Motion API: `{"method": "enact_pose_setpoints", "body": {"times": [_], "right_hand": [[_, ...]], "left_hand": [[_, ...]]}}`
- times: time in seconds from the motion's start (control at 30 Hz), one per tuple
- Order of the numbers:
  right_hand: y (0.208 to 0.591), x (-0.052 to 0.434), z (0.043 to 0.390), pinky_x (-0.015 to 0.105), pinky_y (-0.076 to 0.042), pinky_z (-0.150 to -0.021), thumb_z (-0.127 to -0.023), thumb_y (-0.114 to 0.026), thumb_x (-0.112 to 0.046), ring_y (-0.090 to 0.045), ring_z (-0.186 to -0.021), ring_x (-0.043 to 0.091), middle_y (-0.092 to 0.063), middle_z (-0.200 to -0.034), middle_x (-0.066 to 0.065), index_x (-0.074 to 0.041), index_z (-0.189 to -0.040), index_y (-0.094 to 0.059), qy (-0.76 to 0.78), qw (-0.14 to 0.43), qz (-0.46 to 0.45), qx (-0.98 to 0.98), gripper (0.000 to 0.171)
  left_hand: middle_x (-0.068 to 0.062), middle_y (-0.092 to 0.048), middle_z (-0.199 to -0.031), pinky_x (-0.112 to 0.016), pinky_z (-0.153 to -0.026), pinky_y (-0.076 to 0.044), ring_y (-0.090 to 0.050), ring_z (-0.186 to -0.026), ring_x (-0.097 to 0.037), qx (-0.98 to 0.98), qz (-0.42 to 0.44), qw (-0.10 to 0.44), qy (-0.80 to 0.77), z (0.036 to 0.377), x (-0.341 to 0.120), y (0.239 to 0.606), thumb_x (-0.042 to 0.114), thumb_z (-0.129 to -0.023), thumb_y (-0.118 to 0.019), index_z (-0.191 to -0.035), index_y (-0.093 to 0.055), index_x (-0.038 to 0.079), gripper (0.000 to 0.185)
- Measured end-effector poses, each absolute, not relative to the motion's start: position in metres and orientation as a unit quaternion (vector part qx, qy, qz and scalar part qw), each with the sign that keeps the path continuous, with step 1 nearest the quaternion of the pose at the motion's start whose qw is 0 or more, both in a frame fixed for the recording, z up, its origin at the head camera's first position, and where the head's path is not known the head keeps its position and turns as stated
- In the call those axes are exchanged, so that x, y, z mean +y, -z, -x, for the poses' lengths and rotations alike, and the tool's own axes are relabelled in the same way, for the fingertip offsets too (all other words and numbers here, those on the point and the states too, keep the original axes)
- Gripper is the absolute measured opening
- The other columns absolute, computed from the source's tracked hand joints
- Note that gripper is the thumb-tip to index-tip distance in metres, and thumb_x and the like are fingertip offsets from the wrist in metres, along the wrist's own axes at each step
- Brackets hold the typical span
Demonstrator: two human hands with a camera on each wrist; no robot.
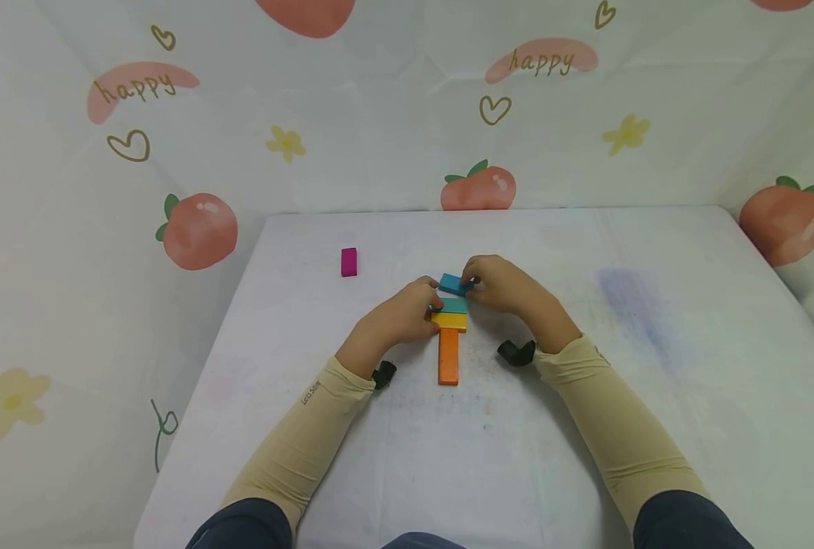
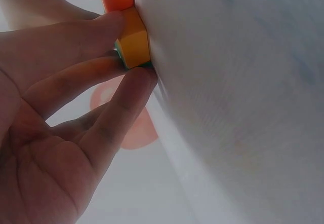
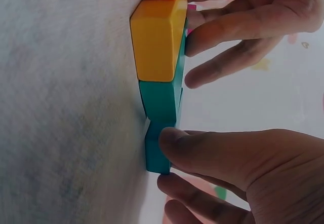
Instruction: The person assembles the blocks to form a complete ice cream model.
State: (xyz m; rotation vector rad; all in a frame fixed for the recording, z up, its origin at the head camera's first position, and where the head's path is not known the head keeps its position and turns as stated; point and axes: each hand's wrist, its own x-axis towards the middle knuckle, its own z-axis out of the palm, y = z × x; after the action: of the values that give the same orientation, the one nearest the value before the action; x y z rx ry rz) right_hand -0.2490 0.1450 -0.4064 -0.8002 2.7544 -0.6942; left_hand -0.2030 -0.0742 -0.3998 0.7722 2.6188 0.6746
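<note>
My right hand [image 1: 506,286] pinches the right end of a blue block [image 1: 450,284], which lies slightly askew at the far end of a row. Just nearer is a teal block [image 1: 455,306], with a yellow block [image 3: 156,41] laid along it. An orange block [image 1: 448,358] meets the yellow one's near side at a right angle, like the stem of a T. From the left, my left hand [image 1: 407,311] holds the ends of the yellow and teal blocks, the thumb on the near side and the fingers on the far side. The right fingertips partly cover the blue block.
A magenta block [image 1: 348,262] lies apart, farther back and left on the white tabletop [image 1: 297,305]. Behind the table's back edge hangs a white cloth [image 1: 379,114] printed with peaches, flowers and hearts. A purplish stain [image 1: 633,305] marks the right side.
</note>
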Motion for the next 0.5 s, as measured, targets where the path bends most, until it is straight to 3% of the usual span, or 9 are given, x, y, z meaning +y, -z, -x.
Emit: {"method": "enact_pose_setpoints", "body": {"times": [0.27,0.5], "right_hand": [[0.4079,0.1433,0.2495,0.047,-0.056,-0.104,-0.095,-0.073,-0.001,-0.069,-0.110,0.032,-0.074,-0.114,0.015,0.003,-0.112,-0.079,0.226,0.091,0.292,0.925,0.018],[0.4066,0.1427,0.2488,0.047,-0.056,-0.104,-0.095,-0.072,-0.001,-0.069,-0.110,0.032,-0.074,-0.115,0.015,0.003,-0.112,-0.079,0.225,0.093,0.295,0.924,0.019]], "left_hand": [[-0.023,-0.057,-0.148,-0.040,-0.112,-0.053,-0.061,-0.131,-0.031,0.917,-0.281,0.160,-0.232,0.2036,-0.0735,0.3993,0.008,-0.094,-0.078,-0.115,-0.077,-0.007,0.027],[-0.021,-0.061,-0.133,-0.037,-0.105,-0.056,-0.062,-0.117,-0.027,0.918,-0.286,0.153,-0.230,0.2028,-0.0739,0.3994,0.008,-0.093,-0.079,-0.117,-0.077,-0.006,0.028]]}}
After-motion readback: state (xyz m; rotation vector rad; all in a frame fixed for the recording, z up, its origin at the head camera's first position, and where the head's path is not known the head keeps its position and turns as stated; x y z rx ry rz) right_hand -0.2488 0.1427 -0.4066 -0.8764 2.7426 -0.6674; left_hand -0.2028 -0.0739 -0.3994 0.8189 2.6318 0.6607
